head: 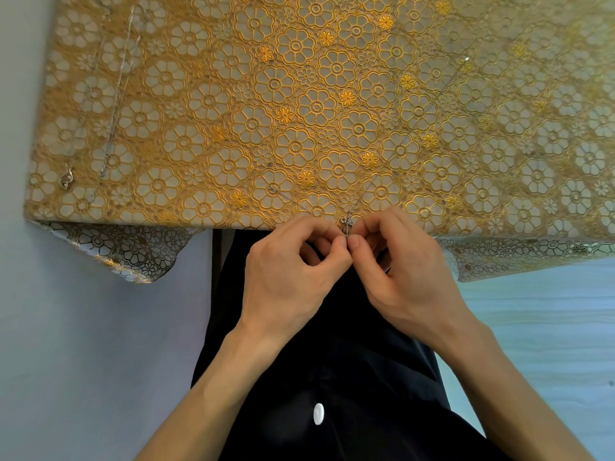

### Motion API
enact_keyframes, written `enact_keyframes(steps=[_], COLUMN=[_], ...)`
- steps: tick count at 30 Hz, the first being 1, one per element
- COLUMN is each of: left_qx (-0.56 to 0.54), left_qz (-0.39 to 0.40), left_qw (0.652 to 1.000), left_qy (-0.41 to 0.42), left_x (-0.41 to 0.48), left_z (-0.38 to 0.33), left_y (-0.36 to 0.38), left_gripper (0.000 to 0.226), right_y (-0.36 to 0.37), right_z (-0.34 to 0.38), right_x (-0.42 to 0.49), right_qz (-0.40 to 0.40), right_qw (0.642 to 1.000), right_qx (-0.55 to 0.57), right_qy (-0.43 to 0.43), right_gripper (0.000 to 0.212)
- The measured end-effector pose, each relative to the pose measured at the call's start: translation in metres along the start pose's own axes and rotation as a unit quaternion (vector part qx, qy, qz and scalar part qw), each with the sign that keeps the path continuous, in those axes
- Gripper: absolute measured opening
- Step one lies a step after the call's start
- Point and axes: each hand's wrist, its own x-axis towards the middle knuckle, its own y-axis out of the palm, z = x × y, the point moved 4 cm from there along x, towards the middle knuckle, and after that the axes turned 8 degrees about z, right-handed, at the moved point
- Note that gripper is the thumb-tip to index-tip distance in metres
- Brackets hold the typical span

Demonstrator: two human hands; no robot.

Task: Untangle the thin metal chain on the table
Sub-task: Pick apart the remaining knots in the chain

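A thin silver chain (347, 222) has a small knot at the table's near edge, right between my two hands. One strand runs left to a small ring (270, 187). Another strand runs far up to the right across the cloth (416, 118). My left hand (293, 271) pinches the chain at the knot with thumb and forefinger. My right hand (399, 271) pinches it from the other side, fingertips almost touching the left ones.
The table (199, 94) wears a gold floral lace cloth. Other silver chains (116, 104) lie stretched out at the far left, with a small pendant (67, 177) near them. My dark garment with a white button (318, 413) is below the table edge.
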Motion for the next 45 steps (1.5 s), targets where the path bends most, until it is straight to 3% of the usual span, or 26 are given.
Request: enact_keyframes(steps=[9, 19, 26, 33, 40, 45], left_qx=[-0.088, -0.047, -0.005, -0.032, -0.036, -0.028], left_qz=[0.03, 0.041, 0.039, 0.054, 0.051, 0.032], left_qw=[0.994, 0.998, 0.999, 0.998, 0.998, 0.999], left_qy=[-0.06, -0.02, -0.003, -0.011, -0.013, -0.009], left_x=[-0.0003, -0.0017, 0.0005, 0.0036, 0.0021, -0.0001], left_z=[0.0045, 0.0016, 0.0024, 0.0053, 0.006, 0.005], left_y=[0.0032, 0.001, -0.0019, -0.0013, 0.0002, 0.0026], left_gripper=[0.006, 0.004, 0.004, 0.009, 0.009, 0.004], right_y=[-0.0001, -0.0006, -0.0036, -0.0025, -0.0001, 0.0022], right_z=[-0.0018, -0.0026, 0.0039, 0.0036, 0.0032, -0.001], right_x=[-0.0006, -0.0019, -0.0031, -0.0033, -0.0037, -0.0022], right_qz=[0.008, 0.014, 0.02, 0.018, 0.017, 0.011], right_qw=[0.999, 1.0, 0.995, 0.993, 0.994, 1.0], right_qx=[0.036, -0.006, -0.099, -0.11, -0.106, -0.028], right_qy=[0.02, 0.01, -0.02, -0.026, -0.024, 0.0], right_gripper=[0.002, 0.01, 0.021, 0.021, 0.021, 0.013])
